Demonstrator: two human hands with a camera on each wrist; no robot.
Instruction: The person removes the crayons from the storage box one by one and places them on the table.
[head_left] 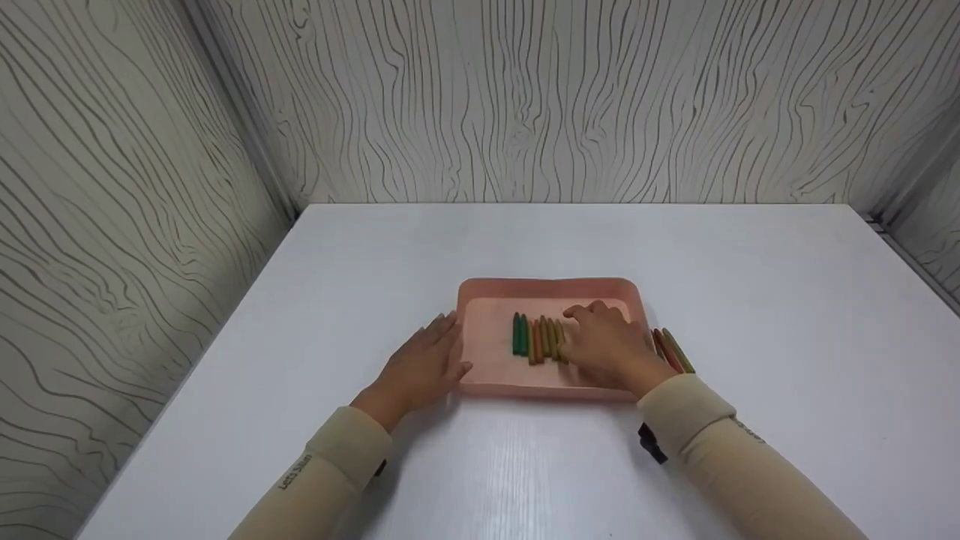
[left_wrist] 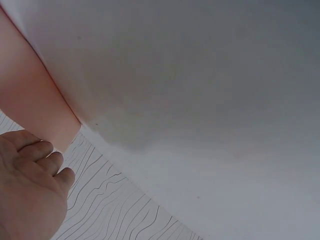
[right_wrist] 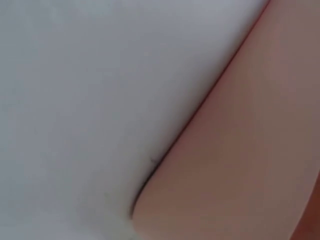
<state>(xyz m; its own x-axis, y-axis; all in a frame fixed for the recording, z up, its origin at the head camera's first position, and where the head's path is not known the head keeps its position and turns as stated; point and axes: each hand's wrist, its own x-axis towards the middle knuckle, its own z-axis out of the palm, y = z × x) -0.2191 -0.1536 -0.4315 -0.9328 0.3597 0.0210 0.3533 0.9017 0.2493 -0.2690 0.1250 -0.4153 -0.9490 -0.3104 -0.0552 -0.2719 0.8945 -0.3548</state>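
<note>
A shallow pink tray sits on the white table, with a row of crayons in green, orange and olive standing side by side in its middle. At the tray's left side, my left hand holds the rim, fingers along the outer wall and thumb over the edge. The left wrist view shows that hand's fingers by the pink wall. My right hand is over the tray's right half. Its thumb is by the row's rightmost crayon and its index finger is spread apart from it. The right wrist view shows no fingers.
More crayons, red-brown and olive, lie on the table just beyond the tray's right wall, partly hidden by the right forearm. The white table reaches back to a wood-grain patterned wall, and another such panel stands at the left.
</note>
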